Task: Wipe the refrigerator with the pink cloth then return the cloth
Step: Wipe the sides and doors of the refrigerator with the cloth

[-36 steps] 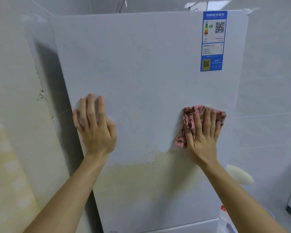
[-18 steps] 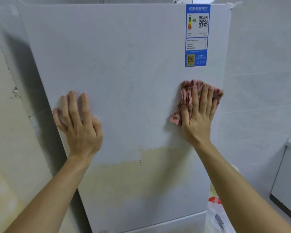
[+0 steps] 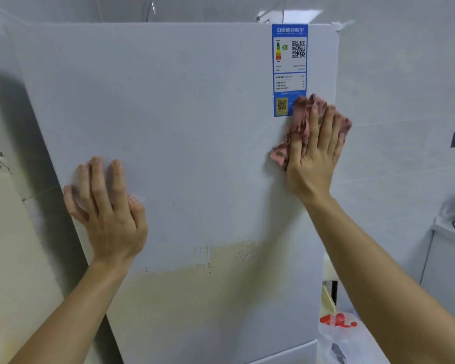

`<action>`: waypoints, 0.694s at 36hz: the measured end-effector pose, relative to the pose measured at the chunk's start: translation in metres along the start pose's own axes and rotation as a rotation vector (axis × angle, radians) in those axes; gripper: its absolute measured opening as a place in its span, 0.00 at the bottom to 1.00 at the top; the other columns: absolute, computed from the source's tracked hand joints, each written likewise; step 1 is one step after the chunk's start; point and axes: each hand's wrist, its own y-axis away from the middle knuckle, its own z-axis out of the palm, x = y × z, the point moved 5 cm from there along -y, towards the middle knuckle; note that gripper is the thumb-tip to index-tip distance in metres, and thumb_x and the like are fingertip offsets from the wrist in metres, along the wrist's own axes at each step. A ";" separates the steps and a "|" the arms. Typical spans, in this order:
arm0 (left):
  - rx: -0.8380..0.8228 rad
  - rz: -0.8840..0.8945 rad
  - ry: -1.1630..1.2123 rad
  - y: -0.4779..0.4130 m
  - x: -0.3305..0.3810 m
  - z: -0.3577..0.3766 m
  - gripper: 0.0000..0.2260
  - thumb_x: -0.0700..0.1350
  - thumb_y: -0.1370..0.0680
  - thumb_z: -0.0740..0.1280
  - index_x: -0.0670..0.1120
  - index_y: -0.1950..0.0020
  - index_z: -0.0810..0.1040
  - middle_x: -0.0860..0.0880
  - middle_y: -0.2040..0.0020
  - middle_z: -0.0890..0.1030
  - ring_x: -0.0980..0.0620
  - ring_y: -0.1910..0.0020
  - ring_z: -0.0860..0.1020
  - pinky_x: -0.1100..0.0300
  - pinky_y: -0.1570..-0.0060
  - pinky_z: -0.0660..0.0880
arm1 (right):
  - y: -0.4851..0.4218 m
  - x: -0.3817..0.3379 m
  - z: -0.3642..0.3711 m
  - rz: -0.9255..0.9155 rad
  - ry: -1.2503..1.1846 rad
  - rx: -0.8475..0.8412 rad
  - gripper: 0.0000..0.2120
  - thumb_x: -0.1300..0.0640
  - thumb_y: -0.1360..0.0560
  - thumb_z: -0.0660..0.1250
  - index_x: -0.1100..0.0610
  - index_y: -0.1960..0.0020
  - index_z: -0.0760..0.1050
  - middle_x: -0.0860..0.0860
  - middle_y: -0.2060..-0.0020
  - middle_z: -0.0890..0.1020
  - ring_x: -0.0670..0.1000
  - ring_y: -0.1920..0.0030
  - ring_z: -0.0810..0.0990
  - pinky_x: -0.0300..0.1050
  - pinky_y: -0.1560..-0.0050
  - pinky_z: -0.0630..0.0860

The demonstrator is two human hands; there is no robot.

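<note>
White tiled wall (image 3: 405,74) behind and to the right; a pale counter (image 3: 447,232) at the far right edge.

Refrigerator (image 3: 181,114): upper door fills the view and is closed, so its contents are not visible. A yellowish stain band (image 3: 195,285) crosses the lower part of the door, with dark specks along its top edge.

Left hand (image 3: 108,206): flat on the door at left, fingers straight and slightly spread, holding nothing; it looks to be bracing.

Right hand (image 3: 313,158): fingers straight, pressing the pink cloth (image 3: 302,119) flat against the door near its right edge.

Change over the last second: the right hand and cloth have travelled up from mid-door, and the cloth's top now overlaps the lower corner of the blue energy label (image 3: 289,61). The left hand kept its place.

Judgement: an upward wiping stroke along the right side. The stain band appears untouched, so wiping is only partly done and the cloth's return is not yet due.

Containers: a clear plastic bag (image 3: 342,337) with red print sits at lower right, beside the refrigerator; its contents cannot be made out.
</note>
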 end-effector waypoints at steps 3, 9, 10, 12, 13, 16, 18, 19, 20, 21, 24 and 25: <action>0.003 0.003 -0.001 0.000 0.000 0.000 0.26 0.41 0.16 0.57 0.42 0.16 0.63 0.38 0.18 0.63 0.38 0.17 0.58 0.29 0.23 0.57 | -0.018 -0.002 -0.001 0.012 -0.037 0.011 0.29 0.47 0.13 0.52 0.58 0.15 0.55 0.61 0.16 0.55 0.61 0.16 0.51 0.55 0.16 0.41; -0.008 -0.004 0.002 0.001 -0.002 0.000 0.26 0.41 0.16 0.56 0.43 0.16 0.63 0.38 0.18 0.63 0.38 0.17 0.59 0.29 0.23 0.57 | 0.035 0.017 -0.001 0.079 -0.095 -0.040 0.30 0.48 0.13 0.52 0.56 0.14 0.52 0.58 0.15 0.51 0.57 0.15 0.47 0.51 0.16 0.41; -0.008 -0.005 0.002 0.000 -0.001 0.000 0.26 0.41 0.16 0.57 0.43 0.16 0.63 0.38 0.18 0.63 0.38 0.17 0.59 0.29 0.23 0.56 | 0.054 0.023 -0.001 0.091 -0.093 -0.055 0.30 0.48 0.13 0.52 0.57 0.14 0.52 0.58 0.15 0.51 0.58 0.15 0.46 0.53 0.15 0.42; -0.006 -0.006 0.005 0.000 0.000 -0.001 0.26 0.41 0.16 0.57 0.43 0.16 0.63 0.38 0.18 0.63 0.38 0.17 0.59 0.29 0.23 0.57 | 0.098 0.036 -0.002 0.063 -0.052 -0.084 0.30 0.48 0.13 0.50 0.61 0.15 0.51 0.61 0.15 0.52 0.62 0.15 0.47 0.62 0.16 0.44; -0.005 -0.008 0.007 0.001 0.000 -0.001 0.26 0.41 0.16 0.57 0.43 0.16 0.62 0.38 0.18 0.63 0.38 0.17 0.59 0.29 0.23 0.57 | 0.120 0.042 -0.002 0.037 -0.023 -0.105 0.30 0.49 0.13 0.50 0.61 0.15 0.50 0.62 0.15 0.51 0.62 0.15 0.46 0.65 0.17 0.45; 0.002 -0.012 0.005 0.002 0.000 0.000 0.27 0.40 0.16 0.58 0.43 0.16 0.62 0.38 0.17 0.63 0.38 0.17 0.59 0.28 0.24 0.57 | 0.152 0.050 -0.001 0.014 0.013 -0.135 0.31 0.48 0.13 0.50 0.53 0.14 0.44 0.56 0.15 0.47 0.56 0.15 0.42 0.65 0.17 0.43; 0.003 -0.012 0.006 0.002 0.000 0.001 0.27 0.40 0.16 0.58 0.43 0.16 0.62 0.38 0.18 0.63 0.37 0.17 0.59 0.28 0.24 0.57 | 0.146 0.048 0.002 0.015 0.013 -0.139 0.32 0.49 0.14 0.51 0.49 0.14 0.43 0.53 0.15 0.47 0.54 0.15 0.42 0.62 0.17 0.40; 0.002 -0.012 0.006 0.001 0.001 0.001 0.27 0.40 0.16 0.57 0.43 0.16 0.62 0.38 0.18 0.63 0.37 0.17 0.60 0.27 0.25 0.58 | 0.141 0.045 0.002 0.015 0.017 -0.140 0.32 0.48 0.14 0.51 0.48 0.14 0.43 0.53 0.15 0.47 0.55 0.15 0.43 0.61 0.17 0.39; -0.002 -0.014 0.009 0.001 0.001 0.001 0.27 0.40 0.16 0.57 0.43 0.16 0.62 0.38 0.18 0.63 0.37 0.17 0.59 0.27 0.25 0.58 | 0.134 0.042 0.003 0.012 0.021 -0.139 0.32 0.48 0.14 0.51 0.48 0.14 0.43 0.54 0.14 0.48 0.56 0.15 0.44 0.62 0.17 0.40; -0.006 -0.015 0.014 0.000 0.000 0.002 0.27 0.40 0.16 0.57 0.43 0.16 0.62 0.38 0.18 0.63 0.37 0.17 0.59 0.27 0.25 0.57 | 0.128 0.038 0.003 0.005 0.023 -0.134 0.31 0.47 0.14 0.51 0.48 0.14 0.44 0.56 0.15 0.50 0.56 0.15 0.46 0.63 0.17 0.41; -0.008 -0.013 0.011 0.000 0.000 0.002 0.27 0.40 0.16 0.56 0.43 0.16 0.61 0.38 0.18 0.63 0.37 0.17 0.59 0.27 0.25 0.57 | 0.096 0.023 0.003 -0.062 0.029 -0.095 0.29 0.44 0.13 0.49 0.53 0.14 0.50 0.60 0.16 0.55 0.59 0.15 0.50 0.63 0.17 0.44; -0.008 -0.015 0.012 0.000 0.000 0.002 0.27 0.40 0.16 0.56 0.44 0.16 0.61 0.38 0.17 0.63 0.37 0.17 0.59 0.27 0.25 0.57 | 0.083 0.016 0.004 -0.090 0.032 -0.081 0.29 0.43 0.13 0.48 0.54 0.15 0.51 0.60 0.16 0.56 0.59 0.16 0.51 0.63 0.17 0.44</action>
